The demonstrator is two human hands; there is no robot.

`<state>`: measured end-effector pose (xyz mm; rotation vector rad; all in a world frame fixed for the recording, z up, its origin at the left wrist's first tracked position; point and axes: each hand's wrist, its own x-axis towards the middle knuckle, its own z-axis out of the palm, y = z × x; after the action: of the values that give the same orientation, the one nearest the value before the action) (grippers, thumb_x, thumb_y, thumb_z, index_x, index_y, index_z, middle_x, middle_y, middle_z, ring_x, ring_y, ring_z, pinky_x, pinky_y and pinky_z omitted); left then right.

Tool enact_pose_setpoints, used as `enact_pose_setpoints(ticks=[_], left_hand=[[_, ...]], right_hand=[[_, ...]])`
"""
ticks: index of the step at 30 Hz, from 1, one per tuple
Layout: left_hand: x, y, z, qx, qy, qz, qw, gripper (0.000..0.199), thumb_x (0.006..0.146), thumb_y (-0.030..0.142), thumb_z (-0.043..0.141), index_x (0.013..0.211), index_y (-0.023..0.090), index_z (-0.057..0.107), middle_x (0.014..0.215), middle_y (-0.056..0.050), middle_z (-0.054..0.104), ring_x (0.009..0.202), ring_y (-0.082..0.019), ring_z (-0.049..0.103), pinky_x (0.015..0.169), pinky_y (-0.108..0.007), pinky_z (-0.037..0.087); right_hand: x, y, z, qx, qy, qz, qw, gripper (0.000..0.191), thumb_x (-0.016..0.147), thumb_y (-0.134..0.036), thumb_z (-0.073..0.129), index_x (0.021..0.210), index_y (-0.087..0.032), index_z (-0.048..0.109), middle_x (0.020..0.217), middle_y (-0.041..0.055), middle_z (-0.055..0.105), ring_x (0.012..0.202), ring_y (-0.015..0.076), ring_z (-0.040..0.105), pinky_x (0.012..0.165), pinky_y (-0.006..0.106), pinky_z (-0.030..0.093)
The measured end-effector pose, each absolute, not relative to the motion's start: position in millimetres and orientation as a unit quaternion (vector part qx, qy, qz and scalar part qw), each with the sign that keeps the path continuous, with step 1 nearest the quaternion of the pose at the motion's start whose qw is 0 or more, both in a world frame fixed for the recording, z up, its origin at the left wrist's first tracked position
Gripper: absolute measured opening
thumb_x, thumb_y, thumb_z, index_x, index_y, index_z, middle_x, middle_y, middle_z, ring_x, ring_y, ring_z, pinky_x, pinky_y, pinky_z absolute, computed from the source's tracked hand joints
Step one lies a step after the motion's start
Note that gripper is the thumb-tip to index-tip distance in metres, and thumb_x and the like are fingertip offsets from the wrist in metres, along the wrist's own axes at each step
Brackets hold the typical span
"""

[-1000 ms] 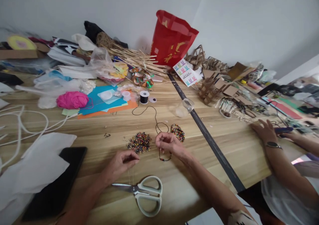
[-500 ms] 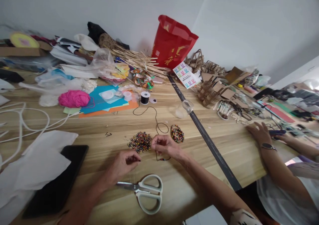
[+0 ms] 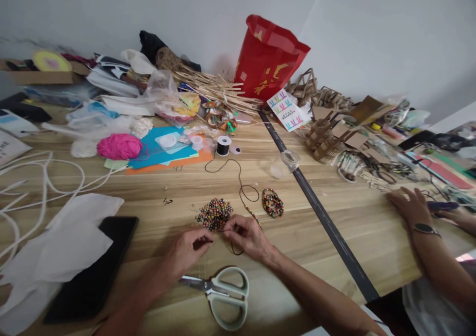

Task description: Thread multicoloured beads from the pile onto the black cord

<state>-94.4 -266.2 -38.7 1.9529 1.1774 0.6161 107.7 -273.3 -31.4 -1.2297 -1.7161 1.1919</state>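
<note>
Black cord (image 3: 240, 175), white "COFFEE" card (image 3: 285, 110)

Thin black cord (image 3: 240, 175), looping slackly beyond and right of a loose heap of small, round, multicoloured beads (image 3: 214, 214); strung with similar beads (image 3: 253, 215) right of the heap.

Own body, referenced to the scissors (image 3: 213, 289): left hand (image 3: 189, 249) above-left, right hand (image 3: 247, 237) above-right, both bare with slender fingers. Left forearm (image 3: 143, 291), left of scissors, and right forearm (image 3: 312, 289), right of them, also bare, lean, tapering to narrow wrists. Small pale fabric edge (image 3: 371, 333) far lower-right of scissors, probably sleeve hem; mostly cropped, pattern unreadable.
</note>
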Motion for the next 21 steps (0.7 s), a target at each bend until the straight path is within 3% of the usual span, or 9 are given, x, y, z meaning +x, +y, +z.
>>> enact_pose_setpoints(ticks=[5,11,21], left_hand=[[-98,-264,-42,0.836,0.399,0.279,0.254,0.015,0.08,0.009,0.053,0.075,0.016,0.065,0.075,-0.004,0.068,0.071,-0.016,0.064,0.066,-0.026,0.05],[-106,-259,-39,0.879,0.406,0.233,0.089,0.017,0.085,0.012,0.051,0.078,0.017,0.066,0.076,-0.005,0.066,0.074,-0.021,0.061,0.071,-0.034,0.049],[-103,-257,-42,0.856,0.423,0.28,0.099,0.017,0.09,0.018,0.05,0.079,0.017,0.062,0.075,-0.004,0.063,0.074,-0.019,0.058,0.072,-0.031,0.046]], right_hand=[[114,-267,-35,-0.471,-0.628,0.464,0.41,0.018,0.083,-0.032,0.058,0.078,-0.015,0.06,0.069,0.0007,0.056,0.063,0.0107,0.05,0.056,0.021,0.039],[122,-261,-38,-0.474,-0.611,0.458,0.438,0.018,0.083,-0.031,0.059,0.076,-0.014,0.06,0.07,0.0017,0.057,0.064,0.0117,0.051,0.058,0.022,0.04],[129,-255,-40,-0.468,-0.624,0.468,0.416,0.016,0.084,-0.029,0.059,0.078,-0.015,0.061,0.067,0.0006,0.055,0.061,0.0107,0.048,0.058,0.022,0.039]])
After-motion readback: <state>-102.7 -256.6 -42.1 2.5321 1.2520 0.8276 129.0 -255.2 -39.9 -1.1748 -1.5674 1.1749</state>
